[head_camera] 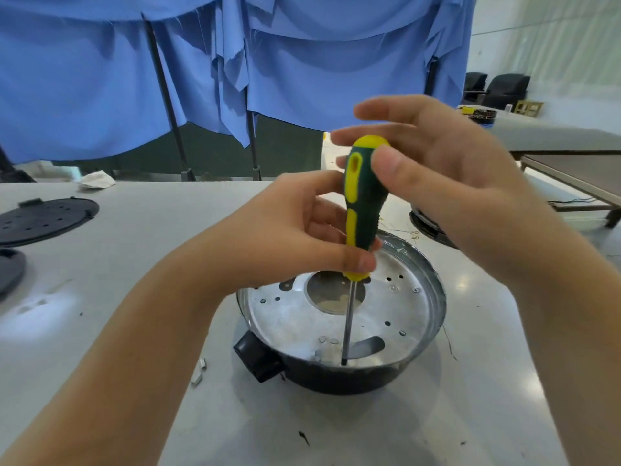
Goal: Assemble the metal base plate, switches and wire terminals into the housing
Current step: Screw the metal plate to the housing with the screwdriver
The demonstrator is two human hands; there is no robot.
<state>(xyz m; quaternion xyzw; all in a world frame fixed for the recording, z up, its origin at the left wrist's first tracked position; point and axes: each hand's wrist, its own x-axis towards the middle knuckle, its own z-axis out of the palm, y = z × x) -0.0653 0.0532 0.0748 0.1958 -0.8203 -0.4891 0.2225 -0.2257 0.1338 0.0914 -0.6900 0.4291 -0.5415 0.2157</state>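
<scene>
A: What was shown at the middle of the desk (141, 250)?

B: A round black housing (336, 376) was seen on the pale desk, with a shiny metal base plate (295, 327) seated inside it. A green and yellow screwdriver (364, 196) was held upright above the plate, its thin shaft reaching down to the near edge of the plate.

A: How were the hands placed?

B: The lower handle was pinched by the left hand (295, 237), thumb and fingers curled around it. The right hand (433, 169) was spread at the top of the handle, fingers straight, with the thumb pressed against its side.

A: What else was seen?

B: A black perforated lid (43, 220) was seen at the far left, small metal pieces (199, 371) just beside the housing, and blue cloth (134, 79) was hung behind the desk.
</scene>
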